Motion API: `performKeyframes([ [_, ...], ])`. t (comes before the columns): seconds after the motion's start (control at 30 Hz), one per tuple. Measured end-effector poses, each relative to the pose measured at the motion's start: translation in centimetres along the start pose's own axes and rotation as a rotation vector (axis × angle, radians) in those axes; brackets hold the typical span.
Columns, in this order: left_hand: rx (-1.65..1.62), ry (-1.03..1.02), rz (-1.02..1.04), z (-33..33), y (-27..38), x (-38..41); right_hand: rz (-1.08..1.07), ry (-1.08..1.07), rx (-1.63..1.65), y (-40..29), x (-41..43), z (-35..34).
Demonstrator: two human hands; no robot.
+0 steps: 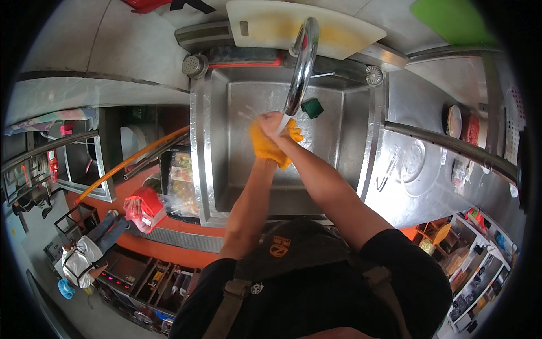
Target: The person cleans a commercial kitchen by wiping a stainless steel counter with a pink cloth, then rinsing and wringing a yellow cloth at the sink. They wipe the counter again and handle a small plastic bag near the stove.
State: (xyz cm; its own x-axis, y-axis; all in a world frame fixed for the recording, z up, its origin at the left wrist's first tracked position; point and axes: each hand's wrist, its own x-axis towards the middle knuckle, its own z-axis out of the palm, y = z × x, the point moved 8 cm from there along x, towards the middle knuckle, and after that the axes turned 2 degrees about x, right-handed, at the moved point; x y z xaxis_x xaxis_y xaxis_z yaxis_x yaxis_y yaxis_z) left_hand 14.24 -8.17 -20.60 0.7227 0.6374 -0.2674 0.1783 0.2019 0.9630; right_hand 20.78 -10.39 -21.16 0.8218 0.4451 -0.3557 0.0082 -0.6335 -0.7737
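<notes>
A yellow cloth (261, 140) is bunched between my hands over the stainless steel sink (326, 144). It covers most of my left hand (267, 162), which shows only near the wrist. Across its top lies my right hand (271, 122), gripping the cloth, with the fingers blurred. Water (283, 123) runs from the curved chrome faucet (301, 63) onto the right hand and the cloth. On the sink floor, right of the faucet's mouth, rests a dark green scouring pad (312, 108), apart from both hands.
Behind the sink leans a stained white cutting board (271, 25). Metal strainers (194, 66) sit at the rear corners. An orange pole (135, 161) and a red plastic bag (145, 208) are at left, with another person (82, 258) farther off. A steel counter (406, 199) adjoins on the right.
</notes>
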Motion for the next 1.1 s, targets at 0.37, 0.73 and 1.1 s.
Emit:
performKeyframes([
  [0.37, 0.348, -0.047, -0.134, 0.8, 8.7, -3.2, -0.639, -0.109, -0.761, -4.6, 0.1, 2.2],
  [0.73, 0.004, -0.050, 0.049, -0.1, 14.2, -3.6, -0.348, -0.360, -0.636, -6.0, 7.0, 7.5],
  [1.1, -0.308, 0.086, 0.022, 0.0, 12.7, -2.2, -0.069, -0.223, -0.280, -1.2, 9.2, 8.4],
])
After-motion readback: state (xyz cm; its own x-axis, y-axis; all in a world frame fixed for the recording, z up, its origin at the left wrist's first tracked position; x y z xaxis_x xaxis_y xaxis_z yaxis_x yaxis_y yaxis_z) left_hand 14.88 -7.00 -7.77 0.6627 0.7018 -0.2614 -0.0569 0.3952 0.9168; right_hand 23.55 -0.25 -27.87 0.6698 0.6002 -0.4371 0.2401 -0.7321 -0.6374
